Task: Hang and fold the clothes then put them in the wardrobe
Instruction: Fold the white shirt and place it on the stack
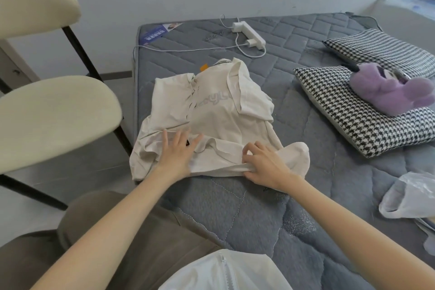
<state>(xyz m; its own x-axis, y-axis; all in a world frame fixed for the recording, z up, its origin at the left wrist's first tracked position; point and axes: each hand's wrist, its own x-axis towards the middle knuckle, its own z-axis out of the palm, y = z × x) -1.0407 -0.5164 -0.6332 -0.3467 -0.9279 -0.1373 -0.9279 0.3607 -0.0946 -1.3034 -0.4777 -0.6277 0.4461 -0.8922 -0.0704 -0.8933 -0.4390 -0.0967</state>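
On mattress (235, 207), shirt (219, 120) under fingers (253, 146), seemingly pinched

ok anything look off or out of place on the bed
The white power strip, with a charger plugged in, lies loose on the bare mattress, its cable trailing behind the cream shirt. A crumpled plastic bag sits at the right edge.

One shirt (219, 120), two pillows (367, 125) (386, 50), one plush toy (386, 92), one chair (51, 113), one power strip (249, 33).

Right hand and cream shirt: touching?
Touching. Head view shows the right hand pinching the cream shirt at its near hem, fingers curled over the fabric.
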